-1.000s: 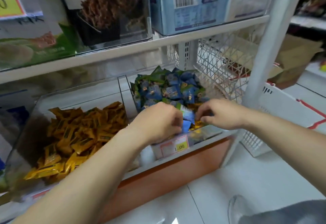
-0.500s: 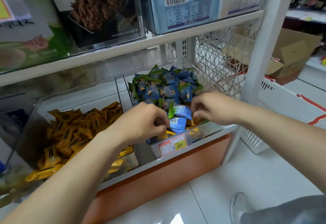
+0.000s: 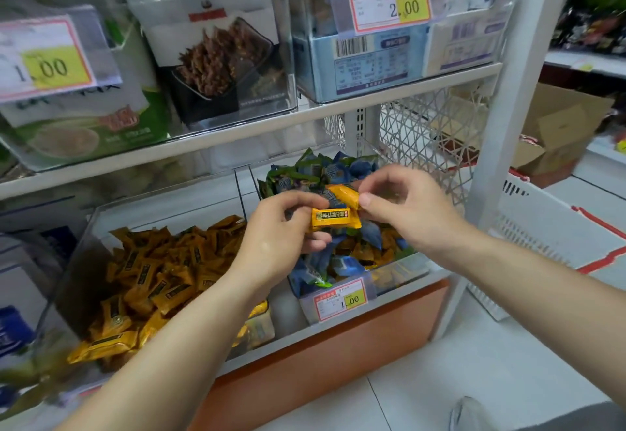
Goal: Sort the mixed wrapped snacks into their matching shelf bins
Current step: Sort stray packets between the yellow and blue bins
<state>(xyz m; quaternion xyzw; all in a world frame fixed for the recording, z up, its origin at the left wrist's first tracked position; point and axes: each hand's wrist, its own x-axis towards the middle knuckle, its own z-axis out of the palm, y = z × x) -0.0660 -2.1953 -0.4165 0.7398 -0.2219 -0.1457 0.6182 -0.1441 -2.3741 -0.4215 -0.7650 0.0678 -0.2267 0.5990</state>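
Two clear bins sit side by side on the bottom shelf. The left bin holds a heap of orange wrapped snacks. The right bin holds blue-green wrapped snacks with several orange ones mixed in low at the front. Above the right bin, my left hand grips an orange snack by its left end. My right hand pinches a second orange snack just above it, between thumb and fingers.
An upper shelf carries boxed goods and price tags close overhead. A white upright post and wire mesh stand right of the bins. A white plastic basket and a cardboard box sit on the floor at right.
Both hands have lifted out of the right bin, each now showing an orange snack it took from among the blue ones. The camera has tilted upward.
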